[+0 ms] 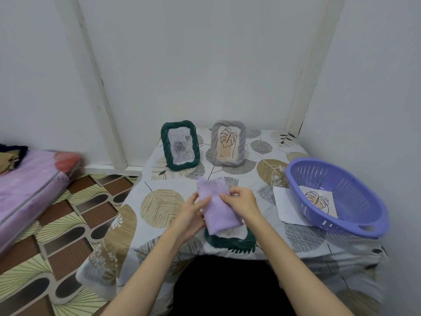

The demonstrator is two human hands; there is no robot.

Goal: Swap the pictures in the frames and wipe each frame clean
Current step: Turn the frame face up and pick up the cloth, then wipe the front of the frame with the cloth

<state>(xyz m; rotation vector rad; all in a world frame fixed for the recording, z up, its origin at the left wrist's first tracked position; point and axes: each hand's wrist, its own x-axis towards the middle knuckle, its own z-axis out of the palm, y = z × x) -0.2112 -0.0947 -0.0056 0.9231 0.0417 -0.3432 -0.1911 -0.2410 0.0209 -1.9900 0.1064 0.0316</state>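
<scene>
Both hands hold a folded lilac cloth [217,208] above a dark green frame [232,241] that lies flat near the table's front edge, mostly hidden under the cloth. My left hand [190,218] grips the cloth's left edge; my right hand [241,201] pinches its upper right side. At the back stands a second dark green frame [180,145] with a grey rose picture. Beside it on the right stands a grey frame [228,143] with a leaf drawing.
A purple plastic basket [341,197] sits at the table's right, with a leaf picture [319,200] inside and a white sheet [282,206] under its left side. The table [164,201] wears a leaf-patterned cover. A pink mattress [27,188] lies on the floor at left.
</scene>
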